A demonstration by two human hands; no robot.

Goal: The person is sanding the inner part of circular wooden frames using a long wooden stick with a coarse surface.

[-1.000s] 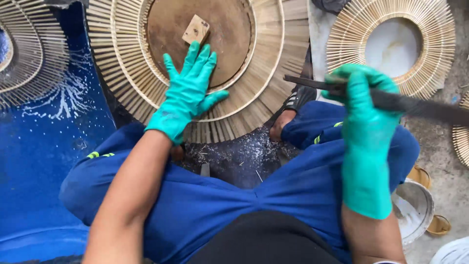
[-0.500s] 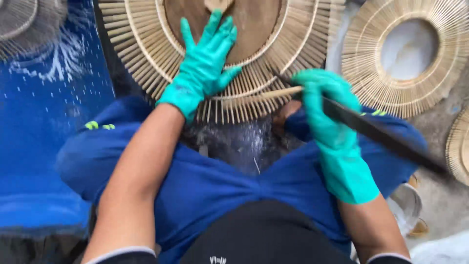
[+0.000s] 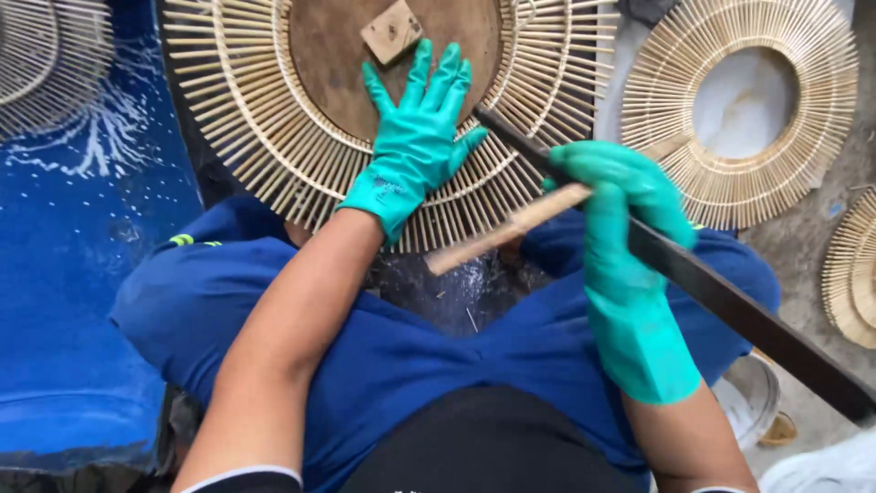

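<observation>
Firmly, right grip [image 3: 611, 183] clasps blade [image 3: 730, 297], stick [image 3: 511, 228].

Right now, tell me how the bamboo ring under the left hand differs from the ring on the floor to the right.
The ring under the left hand has a brown board filling its centre; the ring on the floor is open there. The first is pressed down by the hand; the second lies untouched. Both are rings of radiating sticks.

Block [image 3: 391, 31] on disc [image 3: 365, 64]; second ring [image 3: 803, 119] lies right.
</observation>
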